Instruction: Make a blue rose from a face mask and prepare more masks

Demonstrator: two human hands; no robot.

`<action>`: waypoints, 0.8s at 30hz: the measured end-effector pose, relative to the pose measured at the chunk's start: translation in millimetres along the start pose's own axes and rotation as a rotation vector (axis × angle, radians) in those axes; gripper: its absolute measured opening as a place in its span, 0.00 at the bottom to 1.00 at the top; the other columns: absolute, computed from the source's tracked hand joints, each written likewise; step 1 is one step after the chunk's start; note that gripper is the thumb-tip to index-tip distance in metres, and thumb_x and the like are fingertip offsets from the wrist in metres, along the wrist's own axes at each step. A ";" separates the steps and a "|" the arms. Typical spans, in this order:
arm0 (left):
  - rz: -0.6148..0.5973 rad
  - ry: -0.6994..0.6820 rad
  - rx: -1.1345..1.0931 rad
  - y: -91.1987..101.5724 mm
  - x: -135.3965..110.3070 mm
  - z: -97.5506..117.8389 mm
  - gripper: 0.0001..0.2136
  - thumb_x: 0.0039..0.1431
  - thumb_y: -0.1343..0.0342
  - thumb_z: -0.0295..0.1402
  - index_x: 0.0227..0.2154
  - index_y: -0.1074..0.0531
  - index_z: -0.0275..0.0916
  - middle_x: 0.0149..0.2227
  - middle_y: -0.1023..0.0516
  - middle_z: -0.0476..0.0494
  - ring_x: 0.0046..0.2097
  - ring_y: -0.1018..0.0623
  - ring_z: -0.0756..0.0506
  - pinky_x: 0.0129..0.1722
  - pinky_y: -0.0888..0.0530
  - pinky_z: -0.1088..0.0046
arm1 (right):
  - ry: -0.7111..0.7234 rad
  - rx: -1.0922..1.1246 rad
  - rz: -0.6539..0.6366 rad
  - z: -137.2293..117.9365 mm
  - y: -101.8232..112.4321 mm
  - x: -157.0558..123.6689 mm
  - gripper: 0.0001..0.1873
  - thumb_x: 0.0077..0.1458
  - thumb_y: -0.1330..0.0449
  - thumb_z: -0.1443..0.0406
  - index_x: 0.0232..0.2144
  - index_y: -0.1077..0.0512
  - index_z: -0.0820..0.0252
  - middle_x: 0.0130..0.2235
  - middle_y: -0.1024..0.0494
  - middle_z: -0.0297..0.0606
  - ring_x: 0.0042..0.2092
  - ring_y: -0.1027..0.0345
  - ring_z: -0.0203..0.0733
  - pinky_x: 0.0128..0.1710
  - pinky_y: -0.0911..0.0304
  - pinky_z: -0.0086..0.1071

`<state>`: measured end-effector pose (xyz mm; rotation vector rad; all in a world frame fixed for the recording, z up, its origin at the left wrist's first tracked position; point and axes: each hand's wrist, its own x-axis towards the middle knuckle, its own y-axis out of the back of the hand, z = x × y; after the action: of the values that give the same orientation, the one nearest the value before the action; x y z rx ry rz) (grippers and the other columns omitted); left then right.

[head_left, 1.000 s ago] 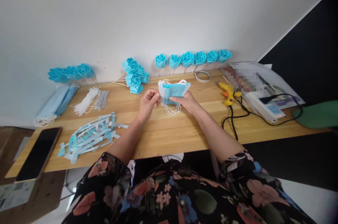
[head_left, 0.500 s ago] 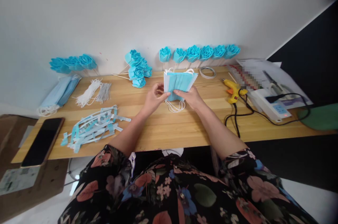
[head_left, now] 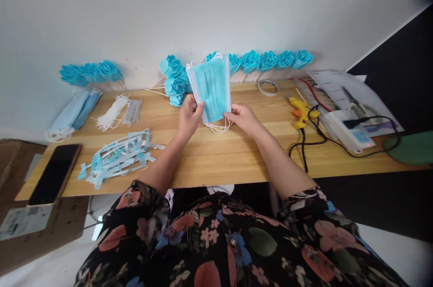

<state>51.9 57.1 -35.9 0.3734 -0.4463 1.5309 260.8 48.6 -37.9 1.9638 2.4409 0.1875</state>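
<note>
A stack of blue face masks [head_left: 213,86] is held up over the middle of the table, its white ear loops hanging out at top and bottom. My left hand [head_left: 190,115] is closed on the lower left edge, thumb in front. At the lower right corner my right hand [head_left: 242,118] pinches the same stack. Behind it stand blue flowers [head_left: 251,61] in a row along the wall, partly covered by the masks. More blue flowers [head_left: 176,84] lie in a bunch just left of the stack.
On the left are more masks [head_left: 72,108], white ear loops [head_left: 111,111], grey wires [head_left: 132,112], cut strips [head_left: 118,156] and a phone [head_left: 56,174]. To the right lie a tape roll [head_left: 268,87], a yellow glue gun [head_left: 301,111] with its cord, and a power strip [head_left: 352,131].
The masks have been raised and tilted more upright, shifting left. Both hands have moved apart to the stack's lower corners. The view has shifted slightly.
</note>
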 end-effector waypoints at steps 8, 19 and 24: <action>-0.109 0.002 0.127 -4.0 -8.2 8.9 0.12 0.64 0.40 0.43 0.36 0.33 0.41 0.28 0.31 0.52 0.29 0.29 0.52 0.30 0.33 0.75 | 0.016 0.230 -0.007 -18.1 -7.1 -9.6 0.24 0.39 0.24 0.50 0.37 0.18 0.57 0.39 0.15 0.38 0.42 0.23 0.45 0.46 0.26 0.41; -0.141 0.083 0.222 -7.9 -12.5 13.6 0.12 0.57 0.37 0.41 0.39 0.29 0.40 0.32 0.26 0.48 0.33 0.28 0.48 0.34 0.33 0.72 | 0.090 0.121 0.112 -8.8 -7.7 -7.5 0.19 0.42 0.26 0.51 0.34 0.17 0.55 0.39 0.15 0.35 0.44 0.21 0.49 0.52 0.28 0.46; -0.110 0.060 0.285 -7.3 -13.0 6.3 0.12 0.58 0.38 0.41 0.40 0.28 0.40 0.36 0.24 0.46 0.36 0.27 0.47 0.38 0.31 0.70 | 0.114 0.126 0.070 -5.2 -8.3 -4.7 0.19 0.44 0.26 0.55 0.40 0.17 0.52 0.46 0.16 0.34 0.51 0.23 0.49 0.59 0.32 0.45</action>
<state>59.1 42.7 -36.6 0.5630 -0.1567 1.4961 253.3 41.8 -33.8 2.1491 2.5128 0.1537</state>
